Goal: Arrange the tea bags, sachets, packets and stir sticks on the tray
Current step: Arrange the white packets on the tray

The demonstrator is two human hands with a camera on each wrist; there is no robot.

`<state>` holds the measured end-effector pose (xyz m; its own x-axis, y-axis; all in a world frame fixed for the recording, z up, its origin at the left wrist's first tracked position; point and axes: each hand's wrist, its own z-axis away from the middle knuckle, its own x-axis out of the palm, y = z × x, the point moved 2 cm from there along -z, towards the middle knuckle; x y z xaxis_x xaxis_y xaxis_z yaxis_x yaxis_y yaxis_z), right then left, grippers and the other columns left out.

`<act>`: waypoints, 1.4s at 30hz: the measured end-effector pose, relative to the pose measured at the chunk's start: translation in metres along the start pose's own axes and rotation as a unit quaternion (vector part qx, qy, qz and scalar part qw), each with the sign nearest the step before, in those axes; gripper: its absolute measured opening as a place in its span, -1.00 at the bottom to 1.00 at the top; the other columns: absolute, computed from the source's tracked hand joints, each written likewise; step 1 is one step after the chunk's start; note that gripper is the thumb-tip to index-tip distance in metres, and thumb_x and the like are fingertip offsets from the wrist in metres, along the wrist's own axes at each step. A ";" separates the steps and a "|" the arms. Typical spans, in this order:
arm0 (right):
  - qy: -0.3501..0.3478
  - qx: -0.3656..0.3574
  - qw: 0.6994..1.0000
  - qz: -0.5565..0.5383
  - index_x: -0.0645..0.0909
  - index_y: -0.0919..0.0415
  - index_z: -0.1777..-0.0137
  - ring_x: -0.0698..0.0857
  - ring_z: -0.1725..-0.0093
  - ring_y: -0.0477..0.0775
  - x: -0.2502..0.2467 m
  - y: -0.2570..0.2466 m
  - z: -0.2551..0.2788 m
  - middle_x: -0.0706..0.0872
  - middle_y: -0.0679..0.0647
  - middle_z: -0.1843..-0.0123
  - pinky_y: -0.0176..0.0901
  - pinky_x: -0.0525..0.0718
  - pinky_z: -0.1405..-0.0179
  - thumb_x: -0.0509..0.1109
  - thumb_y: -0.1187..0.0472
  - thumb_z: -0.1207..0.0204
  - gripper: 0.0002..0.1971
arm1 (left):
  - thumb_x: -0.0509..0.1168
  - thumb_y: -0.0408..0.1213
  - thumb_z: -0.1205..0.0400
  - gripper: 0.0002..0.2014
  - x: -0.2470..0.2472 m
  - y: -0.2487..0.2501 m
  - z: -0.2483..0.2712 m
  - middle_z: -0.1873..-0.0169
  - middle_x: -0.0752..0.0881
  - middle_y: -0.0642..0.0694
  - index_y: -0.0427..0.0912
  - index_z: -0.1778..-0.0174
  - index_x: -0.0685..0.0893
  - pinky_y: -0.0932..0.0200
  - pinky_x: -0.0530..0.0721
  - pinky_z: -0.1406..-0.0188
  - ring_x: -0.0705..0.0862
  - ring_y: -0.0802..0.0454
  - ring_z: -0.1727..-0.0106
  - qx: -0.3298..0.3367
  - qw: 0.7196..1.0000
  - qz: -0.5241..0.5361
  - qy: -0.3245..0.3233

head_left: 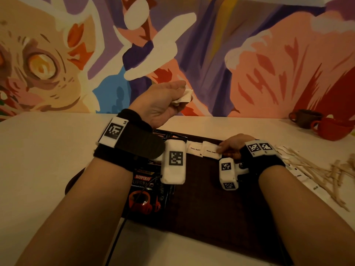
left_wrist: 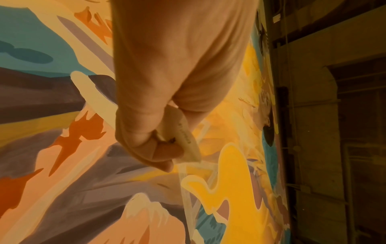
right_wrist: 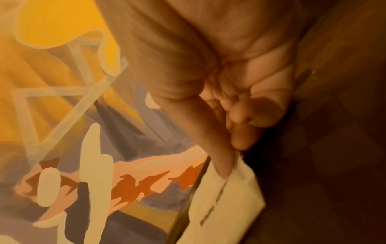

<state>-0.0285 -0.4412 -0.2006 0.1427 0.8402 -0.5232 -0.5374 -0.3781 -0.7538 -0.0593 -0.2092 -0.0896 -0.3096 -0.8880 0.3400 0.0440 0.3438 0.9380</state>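
Note:
A dark brown tray [head_left: 207, 204] lies on the white table. Black Kopiko coffee packets [head_left: 143, 191] fill its left side. Two white sugar sachets [head_left: 195, 149] lie in a row along its far edge. My right hand [head_left: 228, 145] pinches the right-hand sachet [head_left: 211, 152] at its edge, fingers curled; in the right wrist view its thumb and fingers [right_wrist: 224, 166] press on that sachet [right_wrist: 227, 206]. My left hand [head_left: 167, 101] is raised above the tray's far left corner, gripping white sachets [head_left: 183, 96]; the left wrist view shows these held sachets [left_wrist: 184, 137] in my fist.
Wooden stir sticks [head_left: 315, 169] and white paper-wrapped packets [head_left: 299, 175] lie scattered on the table right of the tray. A brown cup [head_left: 304, 118] and a red cup [head_left: 334, 129] stand at the far right. A painted mural wall [head_left: 76, 54] rises behind the table.

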 end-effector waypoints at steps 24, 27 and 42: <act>0.000 -0.136 0.986 -0.095 0.67 0.32 0.02 0.63 0.25 0.06 -0.008 -0.028 0.036 0.69 0.17 0.15 -0.22 0.62 0.20 0.50 0.38 -0.42 -0.85 | 0.05 -0.57 -0.71 -0.63 0.003 -0.002 -0.002 -0.41 0.47 -0.34 -0.35 -0.44 0.46 0.10 0.66 -0.13 0.57 -0.20 -0.34 -0.016 1.000 0.014 -0.022; -0.030 -0.224 0.959 -0.171 0.65 0.31 0.04 0.59 0.34 0.01 -0.004 -0.046 0.067 0.65 0.16 0.20 -0.29 0.55 0.42 0.43 0.33 -0.50 -0.92 | -0.01 -0.62 -0.69 -0.57 0.003 -0.004 -0.002 -0.44 0.42 -0.32 -0.32 -0.46 0.46 0.13 0.68 -0.06 0.56 -0.22 -0.35 -0.022 0.999 0.011 -0.030; -0.106 -0.312 0.904 -0.273 0.61 0.24 0.12 0.69 0.44 -0.08 0.010 -0.070 0.121 0.73 0.03 0.41 -0.33 0.64 0.48 0.45 0.31 -0.46 -0.93 | 0.16 -0.65 -0.63 -0.59 0.011 -0.008 0.005 -0.32 0.56 -0.10 -0.05 -0.18 0.62 0.13 0.76 -0.02 0.65 0.03 -0.13 0.124 0.985 -0.115 -0.028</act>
<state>-0.0901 -0.3596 -0.1045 0.0464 0.9984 0.0333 0.1469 0.0261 -0.9888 -0.0676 -0.2198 -0.0936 -0.3370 -0.9351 0.1094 -0.2655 0.2059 0.9419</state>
